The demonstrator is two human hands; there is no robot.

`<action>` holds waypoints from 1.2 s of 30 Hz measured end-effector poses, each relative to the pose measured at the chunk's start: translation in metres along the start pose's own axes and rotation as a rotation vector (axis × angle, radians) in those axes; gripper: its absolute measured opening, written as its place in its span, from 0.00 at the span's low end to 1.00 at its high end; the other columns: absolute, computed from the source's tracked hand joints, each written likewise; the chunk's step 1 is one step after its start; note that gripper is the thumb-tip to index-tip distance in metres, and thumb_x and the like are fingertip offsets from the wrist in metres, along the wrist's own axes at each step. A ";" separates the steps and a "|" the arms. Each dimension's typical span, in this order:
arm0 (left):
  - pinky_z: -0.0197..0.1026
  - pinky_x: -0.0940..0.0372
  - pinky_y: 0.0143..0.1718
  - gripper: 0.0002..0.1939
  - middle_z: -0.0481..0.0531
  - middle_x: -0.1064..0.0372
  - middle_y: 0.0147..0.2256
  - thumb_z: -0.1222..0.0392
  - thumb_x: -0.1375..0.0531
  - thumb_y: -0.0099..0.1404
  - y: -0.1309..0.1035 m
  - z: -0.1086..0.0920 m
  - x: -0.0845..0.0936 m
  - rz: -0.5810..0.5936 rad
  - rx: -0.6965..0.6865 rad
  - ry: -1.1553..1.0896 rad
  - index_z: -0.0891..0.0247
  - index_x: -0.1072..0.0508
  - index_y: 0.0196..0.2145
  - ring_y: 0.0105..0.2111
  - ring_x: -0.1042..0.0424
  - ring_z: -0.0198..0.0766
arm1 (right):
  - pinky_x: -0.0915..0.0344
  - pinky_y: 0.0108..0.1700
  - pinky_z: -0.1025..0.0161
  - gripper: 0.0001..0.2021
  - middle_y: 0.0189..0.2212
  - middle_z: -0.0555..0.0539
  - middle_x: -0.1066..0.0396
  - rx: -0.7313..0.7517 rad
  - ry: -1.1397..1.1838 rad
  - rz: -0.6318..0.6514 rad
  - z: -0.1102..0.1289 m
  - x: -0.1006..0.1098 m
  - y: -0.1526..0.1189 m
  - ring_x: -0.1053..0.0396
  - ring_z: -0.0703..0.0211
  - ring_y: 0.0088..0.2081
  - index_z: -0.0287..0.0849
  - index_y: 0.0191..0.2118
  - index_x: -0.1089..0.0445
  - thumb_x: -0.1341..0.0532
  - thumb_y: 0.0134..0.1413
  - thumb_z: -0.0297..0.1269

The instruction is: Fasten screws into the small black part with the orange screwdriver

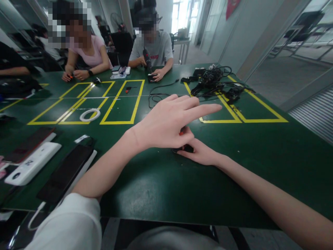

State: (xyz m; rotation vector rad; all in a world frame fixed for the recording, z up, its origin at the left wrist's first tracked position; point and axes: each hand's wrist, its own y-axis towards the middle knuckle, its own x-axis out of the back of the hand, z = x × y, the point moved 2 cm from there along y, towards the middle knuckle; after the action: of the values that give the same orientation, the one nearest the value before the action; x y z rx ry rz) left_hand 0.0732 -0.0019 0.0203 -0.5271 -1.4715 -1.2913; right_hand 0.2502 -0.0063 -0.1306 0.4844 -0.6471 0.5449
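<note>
My left hand (166,121) reaches across the middle of the view, its back toward me. One finger points out to the right while the thumb and other fingers curl down. A small red-orange and dark piece (181,132) shows at its curled fingers; most of it is hidden behind the hand. Just below, my right hand (204,151) rests on the green table (145,194) with fingers and thumb around a small black object (187,148). The left hand largely covers that object, so its kind cannot be made out.
A black phone-like device (66,170), a white power strip (33,163) and a dark red-edged phone (30,144) lie at the left. Beyond are a tape roll (90,115), yellow tape outlines and a tangle of black cables (213,81). Two people sit opposite; one holds a power screwdriver (147,59).
</note>
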 end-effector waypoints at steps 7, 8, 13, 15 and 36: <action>0.39 0.36 0.43 0.32 0.53 0.27 0.47 0.66 0.46 0.67 -0.001 0.002 -0.001 0.005 0.015 -0.020 0.57 0.37 0.68 0.41 0.27 0.38 | 0.32 0.39 0.57 0.07 0.34 0.46 0.27 0.000 -0.013 0.009 0.000 -0.001 0.000 0.30 0.54 0.35 0.42 0.42 0.30 0.38 0.65 0.39; 0.40 0.35 0.44 0.32 0.53 0.27 0.47 0.66 0.45 0.66 -0.001 0.002 -0.001 0.006 0.003 -0.027 0.58 0.36 0.68 0.42 0.27 0.39 | 0.32 0.39 0.58 0.06 0.34 0.46 0.27 0.003 -0.013 0.003 0.000 -0.001 0.000 0.30 0.54 0.35 0.42 0.41 0.31 0.38 0.64 0.40; 0.38 0.34 0.41 0.30 0.54 0.28 0.51 0.68 0.47 0.66 -0.003 0.003 0.000 0.001 0.005 -0.036 0.56 0.34 0.65 0.42 0.27 0.37 | 0.32 0.38 0.57 0.07 0.33 0.46 0.28 0.010 -0.038 0.009 0.001 0.000 0.000 0.31 0.54 0.34 0.42 0.41 0.31 0.38 0.65 0.40; 0.37 0.34 0.39 0.29 0.54 0.29 0.52 0.67 0.47 0.67 -0.003 0.004 0.000 -0.002 0.018 -0.045 0.56 0.34 0.65 0.40 0.26 0.36 | 0.32 0.38 0.57 0.07 0.33 0.46 0.28 0.010 -0.036 0.010 0.001 0.000 0.000 0.31 0.54 0.34 0.42 0.40 0.32 0.39 0.65 0.40; 0.41 0.32 0.43 0.26 0.56 0.30 0.54 0.66 0.46 0.67 -0.002 0.000 -0.001 -0.010 0.009 -0.091 0.58 0.32 0.62 0.43 0.27 0.39 | 0.32 0.38 0.57 0.06 0.33 0.46 0.27 0.012 0.000 -0.005 0.003 0.000 -0.001 0.30 0.54 0.34 0.43 0.40 0.31 0.38 0.65 0.40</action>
State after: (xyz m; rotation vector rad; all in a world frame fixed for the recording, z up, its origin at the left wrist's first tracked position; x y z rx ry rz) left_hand 0.0713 -0.0020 0.0188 -0.5802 -1.5563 -1.2830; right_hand 0.2498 -0.0087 -0.1290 0.4965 -0.6428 0.5447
